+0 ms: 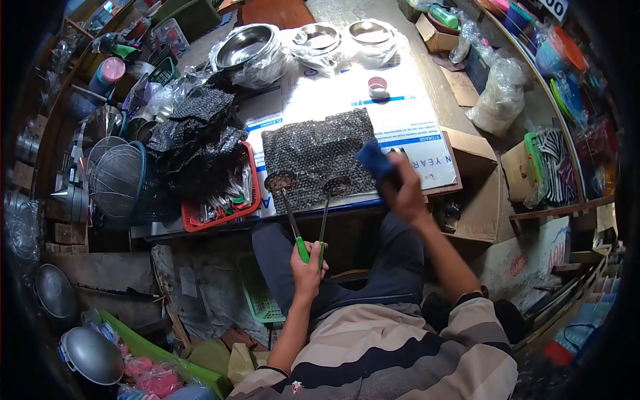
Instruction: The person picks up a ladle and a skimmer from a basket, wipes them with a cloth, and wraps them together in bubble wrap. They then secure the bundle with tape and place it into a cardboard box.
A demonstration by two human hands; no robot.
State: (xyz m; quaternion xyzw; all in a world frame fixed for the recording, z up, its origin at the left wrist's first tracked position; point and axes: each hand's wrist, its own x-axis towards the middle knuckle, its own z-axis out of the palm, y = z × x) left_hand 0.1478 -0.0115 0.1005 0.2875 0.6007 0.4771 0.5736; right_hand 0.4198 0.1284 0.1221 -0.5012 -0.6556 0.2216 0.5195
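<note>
My left hand (308,270) is closed around the green handles of two long metal utensils, which look like ladles. The rounded heads of the left ladle (281,181) and the right ladle (336,186) lie on a sheet of black bubble wrap (320,147), near its front edge. Over the right side of the sheet, my right hand (408,193) grips a blue and dark object (375,161). It is blurred, possibly a tape dispenser, and the fingers partly cover it. A roll of tape (378,88) stands farther back on the table.
Wrapped stacks of metal bowls (248,48) stand at the table's back. On the left are crumpled black plastic (197,127), a red basket (257,190) of packed items and a blue basket (141,180) with wire strainers. A cardboard box (473,193) is at the right.
</note>
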